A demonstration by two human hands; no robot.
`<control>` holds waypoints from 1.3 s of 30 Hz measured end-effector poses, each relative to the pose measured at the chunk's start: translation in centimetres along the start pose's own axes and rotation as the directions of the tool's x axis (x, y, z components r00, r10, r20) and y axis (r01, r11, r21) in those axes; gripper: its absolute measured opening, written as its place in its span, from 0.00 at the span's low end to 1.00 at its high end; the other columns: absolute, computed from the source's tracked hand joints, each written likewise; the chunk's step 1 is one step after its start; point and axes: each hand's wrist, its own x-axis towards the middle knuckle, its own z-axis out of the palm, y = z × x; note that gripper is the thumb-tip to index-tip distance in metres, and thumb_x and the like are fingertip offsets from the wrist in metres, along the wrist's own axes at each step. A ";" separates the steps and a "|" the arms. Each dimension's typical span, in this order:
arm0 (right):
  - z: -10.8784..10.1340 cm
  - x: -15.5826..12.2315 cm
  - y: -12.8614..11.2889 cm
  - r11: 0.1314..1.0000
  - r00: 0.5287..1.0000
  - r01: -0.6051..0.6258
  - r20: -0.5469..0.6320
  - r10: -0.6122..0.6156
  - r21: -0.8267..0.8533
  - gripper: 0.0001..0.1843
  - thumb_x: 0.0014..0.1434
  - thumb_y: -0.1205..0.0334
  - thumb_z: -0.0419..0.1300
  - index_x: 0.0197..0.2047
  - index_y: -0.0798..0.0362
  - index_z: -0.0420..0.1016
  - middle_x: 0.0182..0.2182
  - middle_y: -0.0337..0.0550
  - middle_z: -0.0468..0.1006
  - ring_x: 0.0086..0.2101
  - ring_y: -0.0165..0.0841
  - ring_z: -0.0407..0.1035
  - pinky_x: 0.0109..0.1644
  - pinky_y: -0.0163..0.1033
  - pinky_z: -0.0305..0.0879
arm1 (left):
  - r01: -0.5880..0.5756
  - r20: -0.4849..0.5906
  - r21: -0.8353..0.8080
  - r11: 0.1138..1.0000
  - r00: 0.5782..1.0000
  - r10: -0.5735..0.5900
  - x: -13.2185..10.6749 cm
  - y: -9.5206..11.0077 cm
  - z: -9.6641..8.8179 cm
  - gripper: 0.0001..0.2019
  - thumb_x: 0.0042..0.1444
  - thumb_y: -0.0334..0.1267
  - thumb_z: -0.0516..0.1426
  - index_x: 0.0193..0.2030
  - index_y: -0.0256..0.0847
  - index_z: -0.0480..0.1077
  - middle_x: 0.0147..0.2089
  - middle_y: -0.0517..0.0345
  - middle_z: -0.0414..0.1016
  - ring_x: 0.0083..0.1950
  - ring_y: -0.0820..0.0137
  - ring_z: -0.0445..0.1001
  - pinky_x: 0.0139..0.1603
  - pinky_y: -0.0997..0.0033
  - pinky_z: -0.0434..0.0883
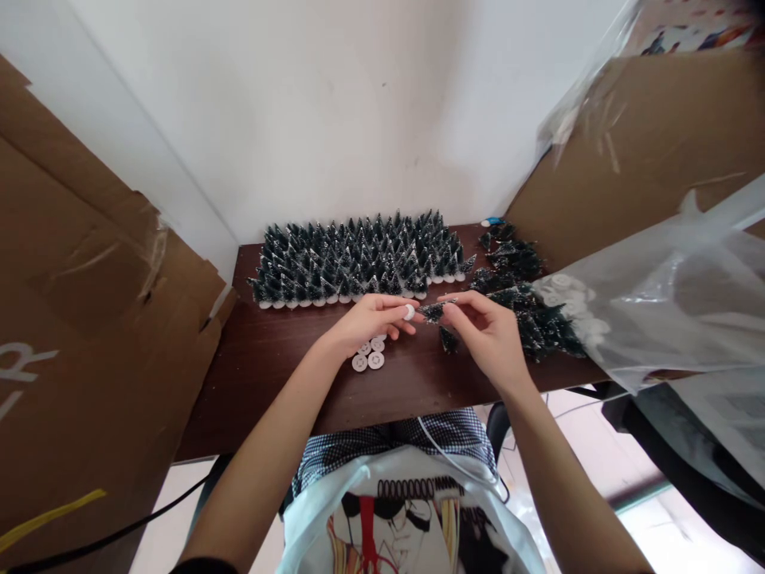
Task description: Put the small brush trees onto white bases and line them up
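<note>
Between the thumb and fingers of my left hand (378, 317) is a small white round base (409, 312). My right hand (485, 325) pinches a miniature snow-tipped pine tree (433, 312), lying sideways with its lower end towards the base. The two pieces are close together; I cannot tell whether they touch. Below my left hand several white round bases (367, 359) lie flat on the dark brown table (268, 383), partly hidden by the hand. A loose tree (448, 340) lies just under my right hand.
Rows of upright miniature trees on white bases (358, 259) stand along the wall. Loose trees (531, 319) are piled on the right, beside a clear plastic bag (645, 295) with white bases. Cardboard boxes (107, 319) flank the table on both sides.
</note>
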 end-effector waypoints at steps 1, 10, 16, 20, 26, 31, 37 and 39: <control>0.3 0.0 0.1 0.999 1.000 -0.014 -0.001 0.014 0.030 0.09 0.59 0.56 0.65 0.39 0.52 0.81 0.38 0.45 0.84 0.38 0.37 0.79 0.44 0.41 0.75 | 0.000 0.005 -0.010 1.000 1.000 0.000 0.0 0.0 0.0 0.11 0.59 0.32 0.64 0.48 0.34 0.79 0.46 0.44 0.83 0.36 0.73 0.79 0.31 0.76 0.68; 1.7 -0.1 0.6 0.979 0.994 -0.104 -0.022 0.109 0.177 0.09 0.58 0.58 0.66 0.41 0.53 0.80 0.32 0.44 0.86 0.34 0.39 0.82 0.47 0.45 0.78 | -0.017 0.002 -0.035 0.999 1.000 0.017 -0.1 0.2 0.2 0.10 0.60 0.30 0.62 0.48 0.31 0.79 0.43 0.43 0.83 0.34 0.73 0.79 0.31 0.75 0.68; 1.5 -0.1 0.8 0.983 0.995 -0.093 -0.029 0.099 0.156 0.09 0.58 0.58 0.66 0.41 0.53 0.81 0.34 0.45 0.86 0.36 0.40 0.82 0.47 0.45 0.78 | -0.011 -0.022 -0.048 0.999 1.000 0.010 -0.1 0.1 0.2 0.09 0.60 0.29 0.62 0.47 0.30 0.78 0.42 0.43 0.83 0.33 0.74 0.78 0.33 0.75 0.70; 1.5 -0.2 0.7 0.985 0.996 -0.092 0.000 0.093 0.145 0.10 0.58 0.57 0.66 0.41 0.52 0.81 0.34 0.44 0.86 0.36 0.39 0.82 0.47 0.45 0.78 | -0.012 -0.015 -0.065 0.998 1.000 0.011 0.0 0.0 0.1 0.09 0.62 0.32 0.62 0.47 0.31 0.78 0.37 0.47 0.83 0.34 0.72 0.80 0.37 0.71 0.74; 1.7 -0.2 0.8 0.992 0.998 -0.061 0.025 0.059 0.110 0.11 0.58 0.57 0.66 0.42 0.52 0.83 0.40 0.46 0.85 0.38 0.38 0.81 0.47 0.43 0.78 | 0.006 -0.003 -0.167 0.986 1.000 -0.007 0.1 0.0 0.1 0.09 0.62 0.28 0.59 0.47 0.30 0.79 0.43 0.45 0.84 0.43 0.65 0.84 0.58 0.57 0.76; 1.6 -0.3 1.0 0.995 0.999 -0.040 0.008 0.040 0.088 0.11 0.58 0.58 0.66 0.42 0.52 0.83 0.39 0.46 0.84 0.38 0.38 0.80 0.46 0.43 0.77 | 0.018 -0.038 -0.186 0.982 0.999 -0.026 0.0 0.1 0.4 0.11 0.62 0.24 0.56 0.47 0.29 0.79 0.44 0.44 0.84 0.43 0.64 0.84 0.63 0.53 0.73; 1.4 -0.4 1.1 1.000 1.000 -0.010 0.001 0.010 0.030 0.10 0.59 0.59 0.65 0.42 0.52 0.84 0.40 0.46 0.84 0.38 0.36 0.79 0.44 0.41 0.76 | 0.011 -0.046 -0.195 0.981 0.999 -0.020 0.0 0.2 0.4 0.10 0.61 0.24 0.58 0.46 0.29 0.79 0.44 0.43 0.84 0.43 0.63 0.85 0.65 0.50 0.72; 1.4 -0.4 1.1 1.000 1.000 -0.001 -0.005 0.001 0.006 0.10 0.59 0.59 0.65 0.42 0.52 0.84 0.40 0.46 0.84 0.38 0.36 0.79 0.43 0.41 0.76 | 0.012 -0.046 -0.192 0.981 0.999 -0.021 0.0 0.1 0.3 0.10 0.61 0.24 0.58 0.46 0.30 0.79 0.44 0.44 0.84 0.43 0.63 0.85 0.64 0.51 0.72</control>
